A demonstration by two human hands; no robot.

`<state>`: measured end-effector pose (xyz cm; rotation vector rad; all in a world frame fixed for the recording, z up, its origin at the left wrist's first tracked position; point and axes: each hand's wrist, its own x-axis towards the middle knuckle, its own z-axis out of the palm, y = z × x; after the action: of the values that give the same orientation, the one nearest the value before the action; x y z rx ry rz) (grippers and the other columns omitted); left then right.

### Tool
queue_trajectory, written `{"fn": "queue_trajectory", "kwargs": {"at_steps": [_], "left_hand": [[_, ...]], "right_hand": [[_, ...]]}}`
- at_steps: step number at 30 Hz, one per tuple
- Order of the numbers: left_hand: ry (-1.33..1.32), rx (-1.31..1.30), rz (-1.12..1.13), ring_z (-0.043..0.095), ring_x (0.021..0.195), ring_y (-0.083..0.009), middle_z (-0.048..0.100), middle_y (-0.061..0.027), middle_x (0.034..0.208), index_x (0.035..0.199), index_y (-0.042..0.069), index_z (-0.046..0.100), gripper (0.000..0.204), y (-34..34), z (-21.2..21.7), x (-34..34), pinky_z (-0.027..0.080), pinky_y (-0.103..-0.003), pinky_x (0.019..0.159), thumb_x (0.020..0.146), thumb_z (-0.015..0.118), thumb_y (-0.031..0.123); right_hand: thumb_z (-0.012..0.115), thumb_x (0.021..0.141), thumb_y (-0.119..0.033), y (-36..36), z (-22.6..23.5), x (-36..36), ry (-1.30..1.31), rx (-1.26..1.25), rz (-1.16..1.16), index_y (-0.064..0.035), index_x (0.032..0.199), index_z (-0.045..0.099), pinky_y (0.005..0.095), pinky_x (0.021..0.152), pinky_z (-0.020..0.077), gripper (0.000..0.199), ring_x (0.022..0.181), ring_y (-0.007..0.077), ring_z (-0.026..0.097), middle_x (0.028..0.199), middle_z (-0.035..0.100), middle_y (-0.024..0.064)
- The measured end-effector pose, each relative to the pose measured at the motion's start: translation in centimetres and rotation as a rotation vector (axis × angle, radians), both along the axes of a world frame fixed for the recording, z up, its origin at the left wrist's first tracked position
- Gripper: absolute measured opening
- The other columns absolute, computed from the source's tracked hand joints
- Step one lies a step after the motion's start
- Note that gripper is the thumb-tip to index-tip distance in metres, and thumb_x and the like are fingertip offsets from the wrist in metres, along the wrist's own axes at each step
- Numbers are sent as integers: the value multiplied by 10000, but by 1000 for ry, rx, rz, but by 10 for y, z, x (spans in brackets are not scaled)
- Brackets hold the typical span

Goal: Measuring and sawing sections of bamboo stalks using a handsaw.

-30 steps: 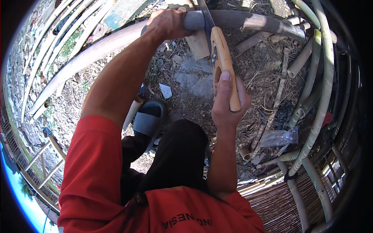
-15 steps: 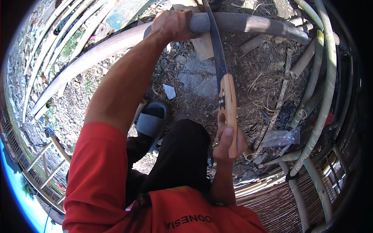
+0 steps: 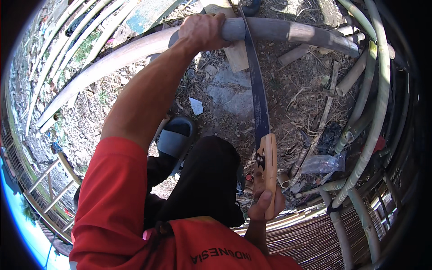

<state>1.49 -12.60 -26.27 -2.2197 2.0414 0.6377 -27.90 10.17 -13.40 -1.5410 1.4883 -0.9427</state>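
Note:
My left hand (image 3: 202, 32) is wrapped around a thick, weathered bamboo pole (image 3: 297, 32) that crosses the upper part of the view. A handsaw (image 3: 257, 94) with a dark blade and a pale wooden handle is in my right hand (image 3: 266, 204), whose fingers close around the handle's lower end. The upper part of the blade lies across the pole, just right of my left hand. How deep the teeth sit in the pole I cannot tell. A flat piece of wood (image 3: 235, 56) shows beneath the pole near the blade.
Green bamboo poles (image 3: 382, 90) curve along the right side, by a slatted bamboo panel (image 3: 310, 234). More poles (image 3: 67, 40) lie at upper left. A clear plastic bag (image 3: 323, 163) and cut bamboo pieces litter the ground. My sandalled foot (image 3: 175, 139) stands below the pole.
My right hand has drawn the saw down toward my body, so more blade shows below the pole. My left hand keeps its grip on the pole.

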Motion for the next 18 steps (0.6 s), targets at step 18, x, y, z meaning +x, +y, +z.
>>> {"fn": "queue_trajectory", "kwargs": {"at_steps": [18], "left_hand": [[60, -157, 6, 763, 1008, -327, 765, -203, 1103, 1287, 50, 661, 776, -6, -10, 6, 612, -435, 918, 760, 847, 589]], "right_hand": [[602, 1001, -178, -62, -37, 39, -71, 83, 4, 20, 820, 623, 332, 454, 374, 269, 454, 184, 545, 567, 525, 71]]}}
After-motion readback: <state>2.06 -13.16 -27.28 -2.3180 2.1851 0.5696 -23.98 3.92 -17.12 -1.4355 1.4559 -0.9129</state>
